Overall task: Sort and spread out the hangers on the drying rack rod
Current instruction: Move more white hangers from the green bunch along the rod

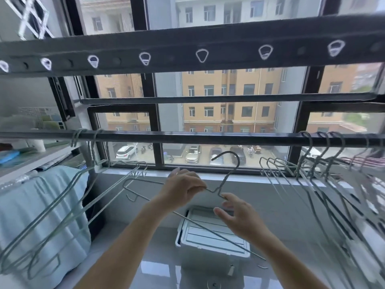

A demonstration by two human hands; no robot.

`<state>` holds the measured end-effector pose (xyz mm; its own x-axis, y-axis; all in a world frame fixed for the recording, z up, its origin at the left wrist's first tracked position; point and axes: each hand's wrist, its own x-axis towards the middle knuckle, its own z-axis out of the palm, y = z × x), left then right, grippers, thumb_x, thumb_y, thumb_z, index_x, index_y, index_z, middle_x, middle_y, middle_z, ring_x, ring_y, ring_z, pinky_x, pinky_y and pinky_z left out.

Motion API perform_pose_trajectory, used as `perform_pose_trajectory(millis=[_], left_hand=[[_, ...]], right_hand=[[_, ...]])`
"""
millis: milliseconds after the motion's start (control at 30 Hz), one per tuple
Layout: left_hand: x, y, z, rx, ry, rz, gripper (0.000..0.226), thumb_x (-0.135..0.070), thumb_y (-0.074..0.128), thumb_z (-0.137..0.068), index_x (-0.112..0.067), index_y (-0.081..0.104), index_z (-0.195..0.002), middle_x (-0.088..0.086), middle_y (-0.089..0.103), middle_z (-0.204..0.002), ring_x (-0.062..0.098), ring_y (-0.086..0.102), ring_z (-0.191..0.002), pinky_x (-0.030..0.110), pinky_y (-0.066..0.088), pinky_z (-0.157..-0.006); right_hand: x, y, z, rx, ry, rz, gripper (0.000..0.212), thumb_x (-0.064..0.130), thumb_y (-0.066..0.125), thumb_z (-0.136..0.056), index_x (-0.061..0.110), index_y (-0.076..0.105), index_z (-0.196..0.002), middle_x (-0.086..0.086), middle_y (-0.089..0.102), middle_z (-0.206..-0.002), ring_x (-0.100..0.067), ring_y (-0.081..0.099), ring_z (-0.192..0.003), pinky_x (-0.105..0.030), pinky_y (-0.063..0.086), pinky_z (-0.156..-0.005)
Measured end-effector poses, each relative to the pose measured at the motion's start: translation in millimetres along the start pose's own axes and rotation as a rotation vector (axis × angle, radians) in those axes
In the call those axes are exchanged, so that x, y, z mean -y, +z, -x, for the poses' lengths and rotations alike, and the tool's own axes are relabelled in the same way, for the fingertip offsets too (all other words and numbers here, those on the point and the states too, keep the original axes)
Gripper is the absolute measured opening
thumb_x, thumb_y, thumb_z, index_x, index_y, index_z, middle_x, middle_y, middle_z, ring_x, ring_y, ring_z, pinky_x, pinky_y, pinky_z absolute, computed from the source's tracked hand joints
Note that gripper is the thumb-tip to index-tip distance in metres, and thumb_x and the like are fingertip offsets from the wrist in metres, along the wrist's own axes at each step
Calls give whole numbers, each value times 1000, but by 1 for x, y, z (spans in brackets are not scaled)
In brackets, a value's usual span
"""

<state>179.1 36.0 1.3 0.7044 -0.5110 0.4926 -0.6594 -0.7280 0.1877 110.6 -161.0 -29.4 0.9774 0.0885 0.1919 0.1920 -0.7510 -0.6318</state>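
1. Grey wire hanger (228,176): you have it off the dark horizontal drying rack rod (208,137), directly in front of you and above the grey desk (291,215). Its hook stands upward with the opening turned to your left, below the rod and not yet over it.
2. Its long axis runs on a slant, from the far shoulder at your left down to the near end at your lower right, so it is not parallel to the rod.
3. Your left hand (183,188) is closed on the wire, pinching the shoulder just beside the neck. It carries the hanger and is the nearer hand to the hook.
4. Your right hand (239,217) is open, fingers spread and relaxed, just under the neck. Whether a fingertip touches the wire cannot be told.
5. The rod above the hook is bare between the few pale hangers at the left (77,135) and the crowded bunch at the right (325,163).
6. Likely next: raise the left hand and swing the frame square to the rod so the hook drops over that bare stretch.
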Motion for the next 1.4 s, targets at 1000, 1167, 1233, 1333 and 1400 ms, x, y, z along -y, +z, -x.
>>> perform_pose_trajectory(millis=[1000,1167,1233,1333,1400], left_hand=[[-142,40,-80,-136,-17,263,34,-34,52,-90,-20,57,-120,-3,58,-125,9,51,-115,30,41,-100],[-133,36,-71,-106,-40,264,32,-30,51,-91,-21,56,-121,-2,58,-123,12,54,-112,27,44,-94],[-129,32,-70,-106,-48,274,33,-30,52,-90,-21,56,-122,-1,58,-124,13,54,-111,25,41,-92],[-119,25,-68,-110,-59,316,34,-31,54,-89,-21,55,-122,-1,59,-122,12,55,-107,24,42,-91],[-108,19,-63,-108,-61,338,34,-31,55,-89,-22,55,-121,-2,59,-122,11,54,-109,27,42,-94]], right_hand=[[-12,-134,7,-242,188,-256,31,15,44,-94,0,65,-78,-2,58,-37,-12,53,-30,-15,36,-32],[-15,-120,-1,-235,206,-143,31,17,44,-93,4,64,-74,-5,63,-44,-12,59,-35,-19,40,-37],[-13,-115,0,-243,202,-140,30,18,46,-94,3,62,-74,-6,65,-47,-13,62,-39,-21,45,-40],[-11,-109,2,-242,221,-15,33,24,47,-94,6,63,-71,-2,66,-49,-11,64,-42,-29,55,-53],[-7,-106,3,-269,242,135,34,30,48,-92,12,64,-69,1,65,-48,-11,63,-43,-30,55,-57]])
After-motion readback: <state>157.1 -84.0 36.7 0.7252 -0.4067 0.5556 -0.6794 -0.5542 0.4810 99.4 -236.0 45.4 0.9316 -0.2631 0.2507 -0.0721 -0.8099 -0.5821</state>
